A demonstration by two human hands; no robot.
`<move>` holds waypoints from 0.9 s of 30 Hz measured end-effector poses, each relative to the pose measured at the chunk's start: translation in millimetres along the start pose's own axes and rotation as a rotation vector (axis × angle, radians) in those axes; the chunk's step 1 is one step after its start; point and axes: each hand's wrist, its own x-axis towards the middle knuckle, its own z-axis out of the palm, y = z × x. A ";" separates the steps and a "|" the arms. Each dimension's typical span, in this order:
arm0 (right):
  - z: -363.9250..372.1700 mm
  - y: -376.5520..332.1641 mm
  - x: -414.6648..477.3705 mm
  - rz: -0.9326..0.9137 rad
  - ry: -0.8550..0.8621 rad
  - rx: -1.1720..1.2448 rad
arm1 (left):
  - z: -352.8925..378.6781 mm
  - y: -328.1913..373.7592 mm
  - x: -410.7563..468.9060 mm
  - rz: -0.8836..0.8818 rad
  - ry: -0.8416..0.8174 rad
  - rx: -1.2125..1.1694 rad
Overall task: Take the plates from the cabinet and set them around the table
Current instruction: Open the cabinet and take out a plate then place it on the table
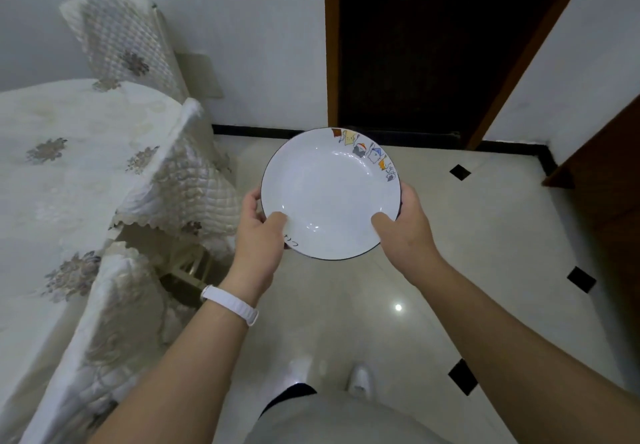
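white plate point(325, 197) with dark rim and small coloured drawings on far-right edge, held level over tiled floor point(485, 235), just right of counter point(52, 138) under quilted floral cloth. left hand point(258, 235) grips near-left rim, thumb on top, fingers point(250, 197) curled round edge. right hand point(407, 223) grips near-right rim same way. white wristband point(230, 303) on left wrist. covered chair point(121, 38) against wall. dark doorway point(408, 45) ahead.

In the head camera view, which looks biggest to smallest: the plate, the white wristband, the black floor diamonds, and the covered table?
1. Covered table, largest by far, though it is partly cut off.
2. Plate, held by the left hand and right hand.
3. Wristband and a black floor diamond: they look alike, so no ranking.
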 end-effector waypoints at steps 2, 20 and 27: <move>7.1 -2.6 14.6 -0.003 -0.033 -0.018 | -0.8 4.3 11.9 -0.002 0.037 -0.010; 185.7 -73.9 195.5 -0.068 -0.179 -0.119 | -89.5 45.7 228.5 0.103 0.245 -0.117; 276.3 -120.3 256.0 -0.141 -0.247 -0.132 | -147.5 76.4 310.7 0.149 0.334 -0.156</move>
